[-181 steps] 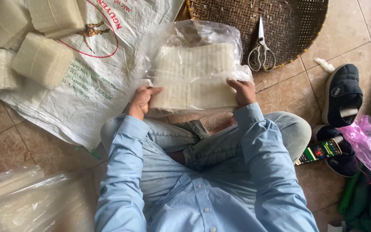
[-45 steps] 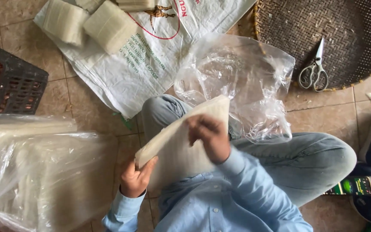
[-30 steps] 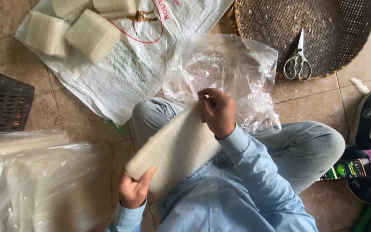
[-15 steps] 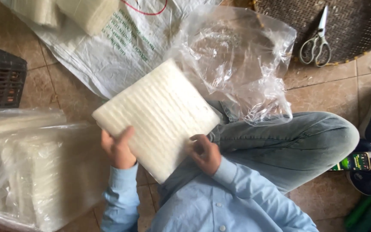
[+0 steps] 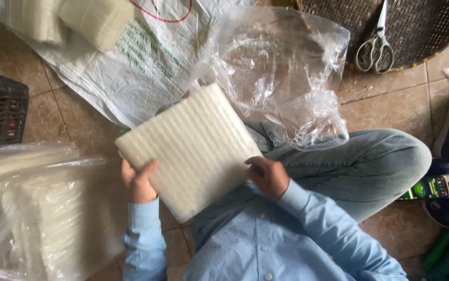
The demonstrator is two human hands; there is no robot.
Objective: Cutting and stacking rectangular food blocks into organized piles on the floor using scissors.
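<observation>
both hands hold the white ribbed block point(image 5: 190, 151) at mid frame: left hand point(image 5: 138, 181) in a closed grip on its lower left edge, right hand point(image 5: 268, 177) on its right edge. likely mid-carry; bagging it would need the clear plastic bag point(image 5: 281, 73) above opened.

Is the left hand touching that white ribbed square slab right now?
Touching. The head view shows the left hand gripping the lower left edge of the white ribbed slab, fingers lying on its face.
</observation>
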